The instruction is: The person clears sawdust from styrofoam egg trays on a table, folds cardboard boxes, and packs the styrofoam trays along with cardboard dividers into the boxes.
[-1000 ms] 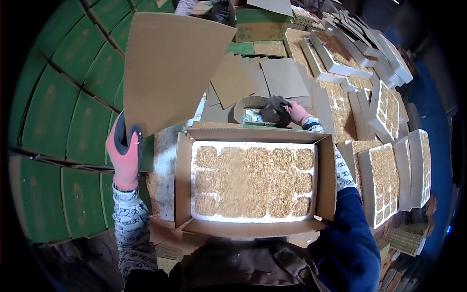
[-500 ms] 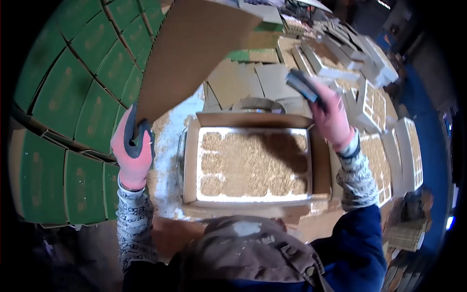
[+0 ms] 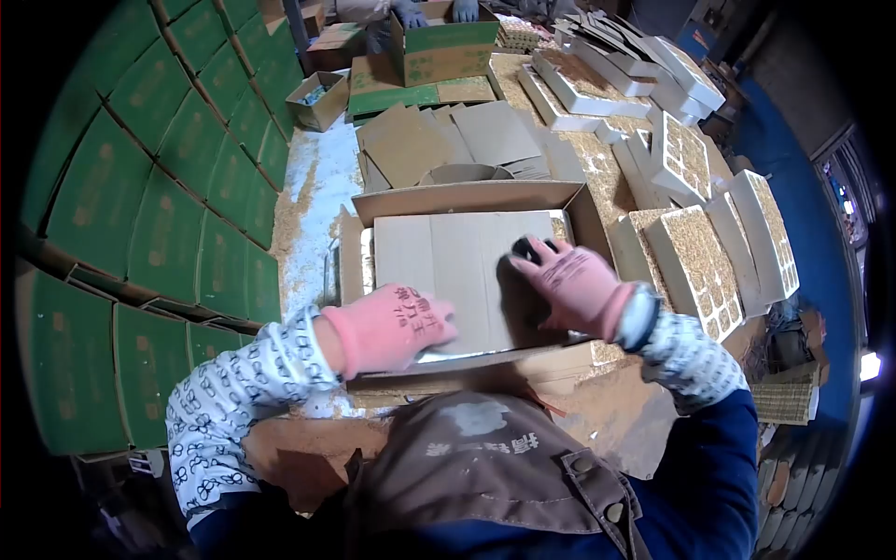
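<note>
An open cardboard box (image 3: 467,199) stands in front of me, and a flat cardboard sheet (image 3: 450,252) lies inside it over the white foam tray. My left hand (image 3: 397,325), in a pink glove, is on the sheet's near left part; its fingertips are mostly hidden under the back of the hand. On the sheet's right part rests my right hand (image 3: 569,285), also gloved, with its fingers apart and a dark patch at the fingertips. Only a narrow strip of the tray's filling shows at the sheet's edges.
Green boxes (image 3: 93,201) are stacked along the left. Loose cardboard sheets (image 3: 411,145) lie beyond the box. Foam trays (image 3: 686,261) with shavings stand at the right. A co-worker's gloved hands (image 3: 465,10) are at a green box (image 3: 448,51) at the back.
The cardboard sheet has gone from the air at the left into the box, covering the tray. Both hands have come down onto it. The dark item in my right hand is no longer visible.
</note>
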Available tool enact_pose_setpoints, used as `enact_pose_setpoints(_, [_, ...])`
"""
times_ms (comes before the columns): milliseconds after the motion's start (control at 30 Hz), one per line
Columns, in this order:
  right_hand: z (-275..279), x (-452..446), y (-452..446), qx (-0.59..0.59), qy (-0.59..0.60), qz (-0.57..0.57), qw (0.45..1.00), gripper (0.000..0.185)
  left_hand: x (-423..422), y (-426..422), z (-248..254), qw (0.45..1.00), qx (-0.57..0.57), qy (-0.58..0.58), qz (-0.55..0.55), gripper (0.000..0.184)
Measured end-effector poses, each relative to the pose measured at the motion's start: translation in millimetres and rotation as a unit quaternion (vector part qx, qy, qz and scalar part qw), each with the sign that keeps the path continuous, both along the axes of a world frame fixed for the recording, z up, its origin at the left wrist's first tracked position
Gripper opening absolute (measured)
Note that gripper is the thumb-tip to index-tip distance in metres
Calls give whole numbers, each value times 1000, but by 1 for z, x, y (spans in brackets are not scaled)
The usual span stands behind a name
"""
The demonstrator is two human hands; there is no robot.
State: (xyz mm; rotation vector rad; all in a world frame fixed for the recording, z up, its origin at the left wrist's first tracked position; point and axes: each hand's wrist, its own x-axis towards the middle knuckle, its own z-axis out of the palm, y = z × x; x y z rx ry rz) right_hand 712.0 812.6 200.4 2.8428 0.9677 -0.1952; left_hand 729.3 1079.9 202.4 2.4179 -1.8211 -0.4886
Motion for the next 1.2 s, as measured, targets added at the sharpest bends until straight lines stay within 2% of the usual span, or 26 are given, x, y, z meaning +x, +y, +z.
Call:
enact_pose_setpoints(33, [4,-3,11,2,11,-23,1000,79,1,3,2,999,16,30,8,30])
enact_pose_setpoints(100, [-12,6,1,29,57,1,998,82,7,8,8,994,44,91,31,32])
enact_pose_setpoints(133, [-16,13,-5,25,93,0,995,83,11,15,12,985,51,159,46,33])
enact_pose_setpoints(200, [-12,32,-19,47,140,37,988,85,13,27,32,977,-48,187,89,35])
enact_pose_setpoints(267, [-3,32,-16,27,140,34,989,82,14,38,58,965,-145,24,217,33])
enact_pose_setpoints(300, [-1,33,-13,14,132,30,991,81,12,45,61,924,-240,-87,283,22])
enact_pose_setpoints(367, [-7,35,-9,10,89,39,995,78,27,71,32,890,-252,-137,353,21])
enact_pose_setpoints(433, [-8,39,-5,-8,93,43,995,77,22,75,21,857,-285,-75,422,23])
enact_pose_setpoints(500, [8,44,-32,100,136,152,974,71,14,83,15,822,-314,-19,474,25])
enact_pose_setpoints(533, [28,39,-41,171,206,70,961,63,6,89,11,800,-334,6,499,26])
enact_pose_setpoints(567, [56,26,-45,277,162,-40,946,57,-2,97,5,771,-357,28,527,26])
enact_pose_setpoints(600, [55,28,-76,357,97,-104,923,54,-9,114,-3,760,-351,93,540,32])
enact_pose_setpoints(633, [52,26,-99,467,97,-213,852,54,-13,117,-12,768,-374,107,509,35])
enact_pose_setpoints(667, [39,31,-126,547,155,-255,783,58,-18,113,-23,776,-394,122,477,37])
enact_pose_setpoints(700, [20,32,-138,531,231,-345,739,62,-24,106,-35,784,-410,141,444,39])
enact_pose_setpoints(733, [-12,32,-152,451,292,-378,754,60,-26,88,-46,844,-344,80,404,41])
enact_pose_setpoints(767, [-54,40,-157,371,309,-366,795,59,-20,66,-56,889,-278,11,363,43])
enact_pose_setpoints(800, [-48,33,-116,557,464,-370,581,57,-12,52,-65,916,-233,-25,326,43])
enact_pose_setpoints(833, [-52,30,-76,569,406,-337,631,57,-4,42,-72,938,-185,-56,289,45])
enact_pose_setpoints(867, [-49,32,-60,571,413,-329,628,57,1,39,-75,939,-187,-62,283,46])
enact_pose_setpoints(933, [-69,23,-34,564,294,-359,683,43,11,42,-77,949,-179,-70,250,47])
enact_pose_setpoints(967, [-67,18,-27,539,310,-419,662,38,8,43,-80,945,-197,-56,256,48])
enact_pose_setpoints(1033, [-70,22,-29,492,330,-455,665,19,4,45,-86,933,-238,-44,267,49])
enact_pose_setpoints(1100, [-96,18,-51,466,319,-446,694,18,-1,50,-93,864,-393,61,308,51])
enact_pose_setpoints(1167, [-103,10,-55,492,278,-431,704,25,7,65,-111,784,-519,142,312,47])
enact_pose_setpoints(1200, [-107,6,-56,500,262,-427,706,30,25,79,-117,737,-588,108,314,43])
